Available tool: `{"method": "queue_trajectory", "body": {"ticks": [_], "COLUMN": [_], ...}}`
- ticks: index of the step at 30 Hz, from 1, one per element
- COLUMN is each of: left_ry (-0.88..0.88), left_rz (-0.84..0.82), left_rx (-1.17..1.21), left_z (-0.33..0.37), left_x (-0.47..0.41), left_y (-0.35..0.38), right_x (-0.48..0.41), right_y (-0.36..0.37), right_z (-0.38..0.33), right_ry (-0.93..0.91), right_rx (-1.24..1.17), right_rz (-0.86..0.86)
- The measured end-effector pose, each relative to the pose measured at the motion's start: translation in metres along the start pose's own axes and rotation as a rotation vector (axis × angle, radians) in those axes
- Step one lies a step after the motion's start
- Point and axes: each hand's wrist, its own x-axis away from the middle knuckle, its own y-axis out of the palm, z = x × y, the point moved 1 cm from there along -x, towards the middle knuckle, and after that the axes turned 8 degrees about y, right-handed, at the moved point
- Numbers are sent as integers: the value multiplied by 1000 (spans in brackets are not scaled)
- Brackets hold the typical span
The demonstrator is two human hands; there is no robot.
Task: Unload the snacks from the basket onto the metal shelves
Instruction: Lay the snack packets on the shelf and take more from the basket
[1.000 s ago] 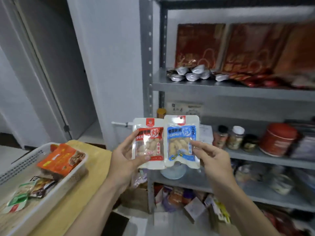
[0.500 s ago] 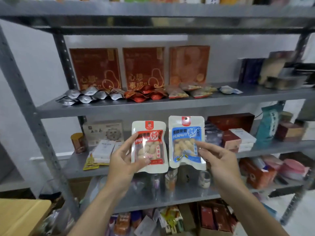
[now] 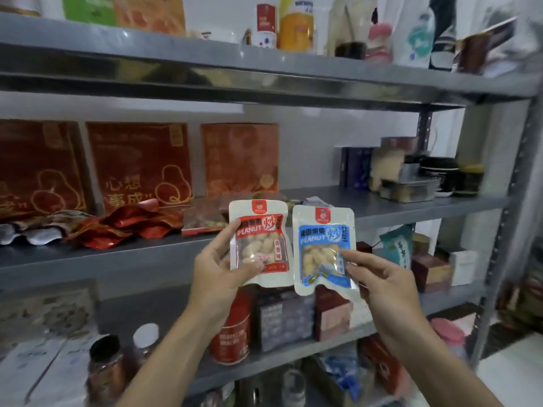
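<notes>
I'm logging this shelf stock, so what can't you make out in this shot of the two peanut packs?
Head view only:
Basket: outside the frame, contents unknown.
Red peanut pack: lower left corner covered by the left hand.
Blue peanut pack: lower right edge covered by the right hand.
Top-shelf bottles: tops cut off by the upper edge.
Jars at lower left: labels blurred.

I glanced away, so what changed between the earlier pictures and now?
The view swung right from the basket to the metal shelves; the basket is out of sight. Unchanged: the left hand holds the red peanut packet, the right hand pinches the blue peanut packet, side by side.
</notes>
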Motion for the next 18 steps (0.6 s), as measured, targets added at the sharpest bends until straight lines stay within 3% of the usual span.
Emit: {"method": "queue_trajectory", "body": {"ticks": [8, 18], "left_ry": [-41, -170], "left_rz": [23, 69], "left_rx": [-15, -280], "left_z": [-54, -103], "left_x": [-123, -181], "left_y": [96, 134], "right_x": [-144, -297], "right_y": [-37, -35], "right_z": [-33, -32], "right_ry": [-7, 54], "right_rx": [-28, 173], "right_rz": [80, 33]}}
